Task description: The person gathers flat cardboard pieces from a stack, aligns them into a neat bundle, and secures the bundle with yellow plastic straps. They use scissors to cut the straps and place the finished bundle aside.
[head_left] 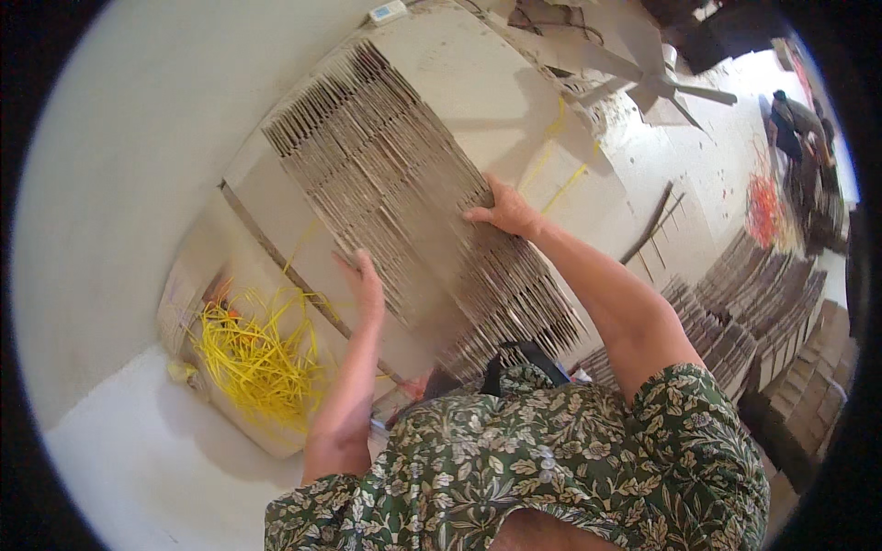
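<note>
A long row of grey-brown cardboard dividers (367,151), packed edge to edge with slotted tops, lies slantwise across the table in front of me. Its middle and near part are smeared by motion. My left hand (364,286) is at the row's left side, fingers stretched out and thumb apart. On the opposite side, my right hand (508,213) grips the row's edge, with its thumb over the top and part of its fingers hidden. The near end of the row reaches almost to my shirt.
Yellow strapping strips (262,354) lie heaped at the left, beyond a dark bar (285,266). A fan (657,84) stands at the far right. More stacked cardboard (763,285) fills the right side, near a bent-over person (801,138) and red strips (764,209).
</note>
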### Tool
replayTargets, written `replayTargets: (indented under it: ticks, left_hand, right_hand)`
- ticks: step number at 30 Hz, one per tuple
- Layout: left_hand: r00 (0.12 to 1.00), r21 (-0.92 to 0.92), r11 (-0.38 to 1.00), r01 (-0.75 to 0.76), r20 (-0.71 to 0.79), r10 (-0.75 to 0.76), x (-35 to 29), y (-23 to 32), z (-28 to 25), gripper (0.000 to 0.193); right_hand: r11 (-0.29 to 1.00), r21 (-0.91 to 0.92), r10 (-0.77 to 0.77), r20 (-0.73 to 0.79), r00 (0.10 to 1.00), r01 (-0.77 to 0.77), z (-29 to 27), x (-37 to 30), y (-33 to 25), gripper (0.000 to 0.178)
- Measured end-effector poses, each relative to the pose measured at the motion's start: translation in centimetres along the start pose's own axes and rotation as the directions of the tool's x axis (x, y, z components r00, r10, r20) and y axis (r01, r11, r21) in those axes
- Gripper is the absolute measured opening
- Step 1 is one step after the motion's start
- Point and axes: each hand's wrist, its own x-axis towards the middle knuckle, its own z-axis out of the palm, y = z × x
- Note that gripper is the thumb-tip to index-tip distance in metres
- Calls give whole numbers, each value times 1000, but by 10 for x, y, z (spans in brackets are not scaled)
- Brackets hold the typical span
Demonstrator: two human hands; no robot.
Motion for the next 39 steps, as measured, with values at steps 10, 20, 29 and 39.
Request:
replayTargets:
  ticks: [10,20,29,39]
  left_hand:
    - [584,577,170,-799,679,444,-8,76,74,71]
    - [641,586,262,-767,678,359,-17,88,89,72]
    - [713,671,270,-691,568,412,7,100,63,74]
    - [654,588,364,-722,408,636,54,63,10,67]
  right_hand:
    - [998,47,-52,9,999,51,-5,1,-6,95]
    - [996,35,-80,1,997,80,-2,1,-1,97]
    - [994,89,-69,-21,997,71,3,5,11,99]
    - [990,129,-57,-9,998,58,0,1,13,96]
